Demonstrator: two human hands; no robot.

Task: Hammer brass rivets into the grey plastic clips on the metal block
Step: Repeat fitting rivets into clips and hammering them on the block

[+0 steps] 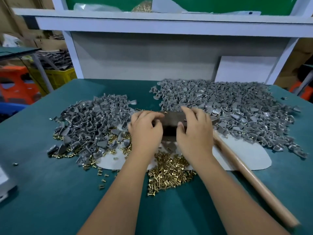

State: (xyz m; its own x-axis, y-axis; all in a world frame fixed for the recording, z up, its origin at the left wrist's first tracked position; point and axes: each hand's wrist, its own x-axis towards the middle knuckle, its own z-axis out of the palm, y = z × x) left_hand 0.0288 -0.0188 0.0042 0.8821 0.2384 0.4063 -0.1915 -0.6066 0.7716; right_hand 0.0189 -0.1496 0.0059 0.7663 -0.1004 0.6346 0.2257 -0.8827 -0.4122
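A dark metal block (171, 123) sits in the middle of the green table, between my two hands. My left hand (145, 129) lies over its left end with fingers curled onto the top. My right hand (194, 131) covers its right end, fingers bent over the top and thumb against the front face. Whether either hand pinches a clip or rivet is hidden. Brass rivets (169, 173) lie heaped in front of the block. Grey plastic clips form one pile on the left (89, 122) and a larger one on the right (233, 107). The hammer's wooden handle (250, 177) lies to the right, untouched.
A white sheet (245, 156) lies under the block and hammer. A white shelf frame (152, 22) rises behind the table, with a white board (245, 68) leaning on it. Yellow (57, 77) and orange (15, 83) crates stand off the table's left side.
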